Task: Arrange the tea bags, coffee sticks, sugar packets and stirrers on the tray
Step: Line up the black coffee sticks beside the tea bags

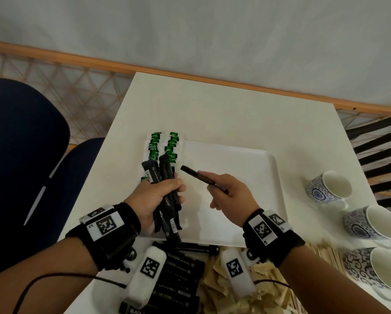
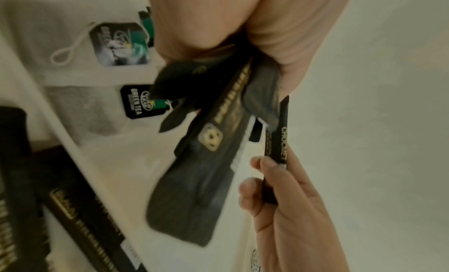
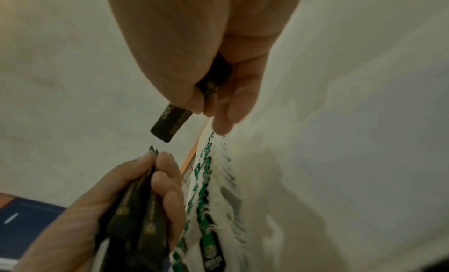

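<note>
The white counter point(image 1: 224, 109) is carrying a white tray point(image 1: 253, 177), and along the tray's left edge green-tagged tea bags point(image 1: 165, 143) are lying in two overlapping rows, too closely stacked to count. Over the tray's near left corner the left hand point(image 1: 153, 198) is gripping a bunch of black coffee sticks point(image 1: 167, 196), its fingers point(image 3: 167, 180) and thumb curling tightly around the middle of the bunch so that the ends are sticking out above and below the fist; at least four sticks are showing, but the exact number cannot be told. Just to its right the right hand point(image 1: 233, 198) is hovering above the tray, pinching a single coffee stick point(image 1: 201, 177) between thumb and forefinger near one end, the free end pointing up and left toward the bunch without touching it. The remaining fingers of that hand are hanging loosely below the stick. Three patterned cups point(image 1: 330, 186) are lying on their sides in a column at the counter's right edge, well apart from the tray. At the near edge, a pile of more black sticks point(image 1: 178, 279) is lying just beside a heap of tan sugar packets point(image 1: 217, 282), and pale wooden stirrers point(image 1: 326, 252) are fanning out to the right, none of them countable.
</note>
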`<control>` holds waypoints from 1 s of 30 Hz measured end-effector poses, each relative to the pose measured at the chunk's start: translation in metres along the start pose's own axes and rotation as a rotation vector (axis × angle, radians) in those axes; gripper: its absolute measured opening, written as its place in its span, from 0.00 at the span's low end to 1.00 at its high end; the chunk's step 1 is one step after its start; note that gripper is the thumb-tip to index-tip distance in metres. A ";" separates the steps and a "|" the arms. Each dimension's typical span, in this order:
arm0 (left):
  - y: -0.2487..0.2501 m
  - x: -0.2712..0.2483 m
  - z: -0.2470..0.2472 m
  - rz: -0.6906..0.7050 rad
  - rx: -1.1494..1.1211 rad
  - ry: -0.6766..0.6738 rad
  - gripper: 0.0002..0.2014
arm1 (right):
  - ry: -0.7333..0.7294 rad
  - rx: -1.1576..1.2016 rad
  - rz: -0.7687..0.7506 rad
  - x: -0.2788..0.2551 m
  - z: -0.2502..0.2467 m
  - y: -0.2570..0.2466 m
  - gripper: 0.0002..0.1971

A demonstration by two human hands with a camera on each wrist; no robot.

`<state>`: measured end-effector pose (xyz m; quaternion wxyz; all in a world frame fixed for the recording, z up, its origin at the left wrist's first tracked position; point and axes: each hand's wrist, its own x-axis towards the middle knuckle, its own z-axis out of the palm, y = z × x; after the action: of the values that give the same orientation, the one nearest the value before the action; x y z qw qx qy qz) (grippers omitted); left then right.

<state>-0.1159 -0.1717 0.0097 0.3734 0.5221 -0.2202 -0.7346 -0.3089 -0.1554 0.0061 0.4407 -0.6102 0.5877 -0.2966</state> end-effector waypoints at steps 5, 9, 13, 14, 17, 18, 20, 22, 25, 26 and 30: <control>0.007 0.001 -0.004 0.030 0.012 0.013 0.13 | -0.003 -0.157 -0.206 0.003 0.003 0.014 0.23; 0.008 0.001 -0.006 0.009 0.076 0.010 0.15 | -0.001 -0.128 -0.264 0.007 0.006 0.014 0.18; 0.011 0.005 -0.009 0.065 0.099 0.080 0.16 | -0.008 -0.112 -0.268 0.014 0.004 0.013 0.19; 0.012 0.005 -0.010 0.074 0.087 0.090 0.16 | -0.007 -0.112 -0.271 0.014 0.004 0.013 0.19; 0.016 0.006 -0.011 0.068 0.045 0.090 0.17 | -0.012 -0.080 -0.284 0.015 0.005 0.013 0.20; 0.017 0.007 -0.012 0.059 0.038 0.087 0.18 | -0.016 -0.078 -0.296 0.014 0.005 0.012 0.20; 0.019 0.009 -0.013 0.044 0.051 0.072 0.18 | -0.039 -0.084 -0.290 0.014 0.006 0.011 0.20; 0.020 0.013 -0.014 0.048 0.080 0.070 0.18 | -0.063 -0.074 -0.221 0.015 0.004 0.010 0.20; 0.022 0.018 -0.014 0.075 0.097 0.078 0.13 | -0.060 -0.016 -0.079 0.017 -0.003 0.011 0.16; 0.023 0.020 -0.013 0.084 0.098 0.076 0.11 | -0.057 0.017 -0.033 0.018 -0.006 0.013 0.15; 0.025 0.025 -0.010 0.119 0.118 0.082 0.07 | -0.070 0.060 0.063 0.026 -0.016 0.015 0.11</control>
<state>-0.1033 -0.2057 0.0090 0.3936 0.5590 -0.2781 -0.6747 -0.3266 -0.1826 -0.0041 0.4884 -0.5878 0.5817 -0.2785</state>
